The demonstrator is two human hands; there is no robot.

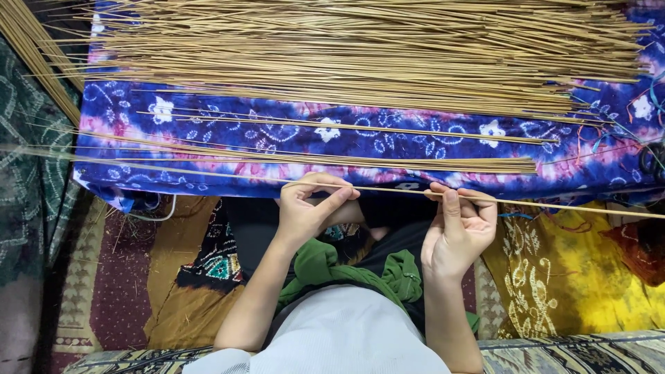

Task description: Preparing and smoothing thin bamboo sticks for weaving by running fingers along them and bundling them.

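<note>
while the thin stick [388, 190] runs left–right across the near edge of the blue cloth [208, 138], left hand [308, 208] and right hand [460, 225] both pinch it mid-length — about level.

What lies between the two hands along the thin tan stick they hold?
In the head view, only a bare stretch of the thin tan stick spans between the left hand and right hand, over dark cloth.

Two hands [312, 208] [457, 228], one held stick [388, 190], one patterned blue cloth [332, 131], and a stick pile [360, 48] perhaps numbering hundreds.
</note>
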